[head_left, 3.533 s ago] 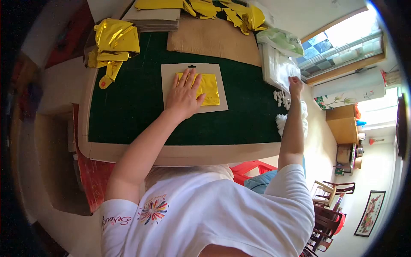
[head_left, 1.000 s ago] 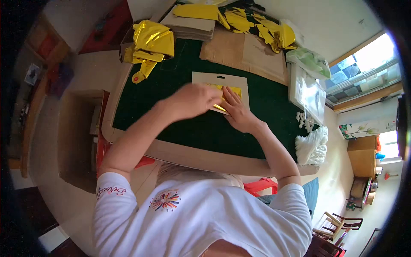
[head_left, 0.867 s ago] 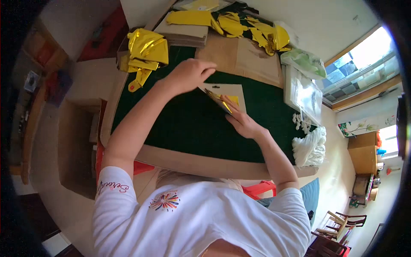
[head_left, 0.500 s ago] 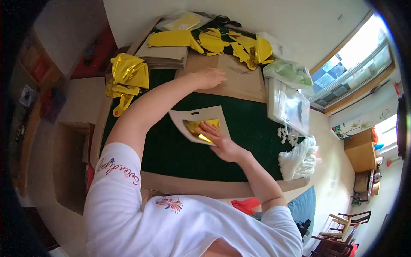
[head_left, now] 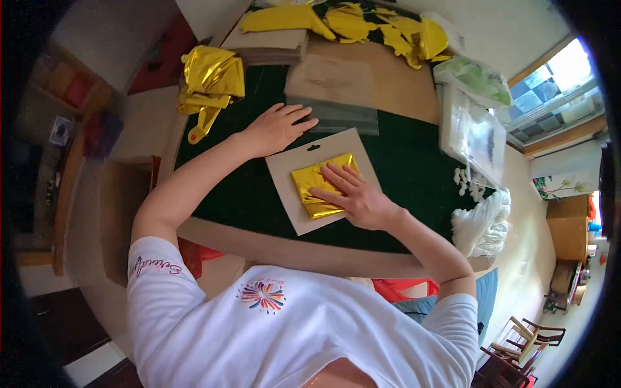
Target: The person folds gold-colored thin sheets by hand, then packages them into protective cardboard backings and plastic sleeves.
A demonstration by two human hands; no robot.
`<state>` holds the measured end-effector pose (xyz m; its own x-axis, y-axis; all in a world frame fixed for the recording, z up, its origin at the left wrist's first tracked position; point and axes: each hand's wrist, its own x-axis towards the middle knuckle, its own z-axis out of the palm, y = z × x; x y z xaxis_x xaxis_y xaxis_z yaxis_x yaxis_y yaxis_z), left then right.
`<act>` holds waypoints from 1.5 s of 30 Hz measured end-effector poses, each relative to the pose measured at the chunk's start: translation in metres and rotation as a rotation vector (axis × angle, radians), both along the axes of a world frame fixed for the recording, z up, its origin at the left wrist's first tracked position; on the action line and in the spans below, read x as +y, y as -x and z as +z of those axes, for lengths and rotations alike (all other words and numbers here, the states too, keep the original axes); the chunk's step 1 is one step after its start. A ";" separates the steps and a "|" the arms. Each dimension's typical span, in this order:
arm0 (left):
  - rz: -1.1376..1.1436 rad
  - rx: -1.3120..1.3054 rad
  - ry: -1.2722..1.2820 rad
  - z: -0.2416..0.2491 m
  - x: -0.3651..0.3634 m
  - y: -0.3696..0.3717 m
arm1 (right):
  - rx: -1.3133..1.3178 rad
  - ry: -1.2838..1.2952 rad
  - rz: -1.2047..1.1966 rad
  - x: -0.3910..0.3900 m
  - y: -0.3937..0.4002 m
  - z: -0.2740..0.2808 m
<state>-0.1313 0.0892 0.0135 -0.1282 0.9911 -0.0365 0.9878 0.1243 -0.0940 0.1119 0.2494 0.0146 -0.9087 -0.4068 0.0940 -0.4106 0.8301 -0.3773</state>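
My right hand [head_left: 362, 204] lies flat with fingers spread on a folded gold foil balloon [head_left: 310, 194]. Under the foil is a pale card [head_left: 284, 174] with a hanging slot near its top edge. My left hand [head_left: 277, 129] is open and palm down just beyond the card's upper left corner, its fingertips at the left edge of a clear plastic bag [head_left: 343, 118]. The bag lies partly on the brown cardboard [head_left: 404, 90] and partly on the green tabletop [head_left: 242, 194].
At the left edge hangs a bunch of gold foil [head_left: 212, 81]. Yellow foil pieces [head_left: 349, 22] and a stack of cards [head_left: 268, 48] line the back. On the right lie clear plastic sleeves [head_left: 475, 139], a green-tinted plastic bag [head_left: 475, 81] and a white string bundle [head_left: 482, 223].
My left hand has come back from the cardboard toward the card, and the clear bag now reaches over the green surface. The card lies flatter, with my right hand still on the foil.
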 end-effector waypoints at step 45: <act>0.122 -0.015 0.014 0.010 0.030 -0.052 | -0.016 0.024 0.078 -0.006 -0.013 0.001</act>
